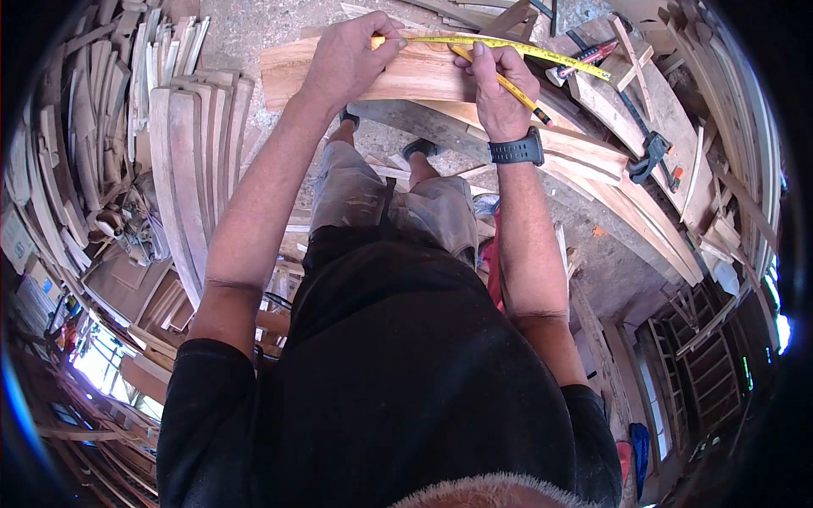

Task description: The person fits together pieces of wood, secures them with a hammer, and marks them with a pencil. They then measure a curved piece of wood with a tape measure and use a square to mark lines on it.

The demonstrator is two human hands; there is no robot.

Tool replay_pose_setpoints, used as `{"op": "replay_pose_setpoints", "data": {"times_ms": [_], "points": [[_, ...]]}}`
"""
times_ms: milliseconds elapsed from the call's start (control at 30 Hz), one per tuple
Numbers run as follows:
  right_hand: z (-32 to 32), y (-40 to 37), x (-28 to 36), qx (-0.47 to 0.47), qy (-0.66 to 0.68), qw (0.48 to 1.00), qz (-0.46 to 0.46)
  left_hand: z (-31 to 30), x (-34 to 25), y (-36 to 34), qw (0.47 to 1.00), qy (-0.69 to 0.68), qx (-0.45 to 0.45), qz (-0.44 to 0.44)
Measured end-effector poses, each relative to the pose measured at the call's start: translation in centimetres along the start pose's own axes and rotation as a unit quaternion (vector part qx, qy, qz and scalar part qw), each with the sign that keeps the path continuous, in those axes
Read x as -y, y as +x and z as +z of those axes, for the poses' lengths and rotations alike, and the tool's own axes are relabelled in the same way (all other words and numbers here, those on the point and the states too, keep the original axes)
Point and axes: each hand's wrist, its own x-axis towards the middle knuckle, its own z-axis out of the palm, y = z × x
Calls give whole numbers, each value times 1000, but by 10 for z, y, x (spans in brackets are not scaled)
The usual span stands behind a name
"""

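A pale wooden board [423, 74] lies across the top centre of the head view, and a yellow tape measure [525, 49] runs along its far side. The tape's left end is pinched between the fingertips of my left hand [354, 57]. Near the board's right part, my right hand [506, 89] grips a yellow pencil [517, 91], its point towards the board just below the tape. A dark watch [517, 151] is on the right wrist.
Curved boards [190, 127] stand stacked at the left. A dark clamp [650, 157] and a red and black tool [593, 55] lie at the upper right. Long planks [627, 203] slant down towards the right, and a wooden ladder-like frame [703, 356] is at the lower right.
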Motion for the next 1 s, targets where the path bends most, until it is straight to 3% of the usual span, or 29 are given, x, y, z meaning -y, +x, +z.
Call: {"op": "replay_pose_setpoints", "data": {"times_ms": [1000], "points": [[0,0,2,7,17,1000,3,0,1,0,1000,-4,2,-4]]}}
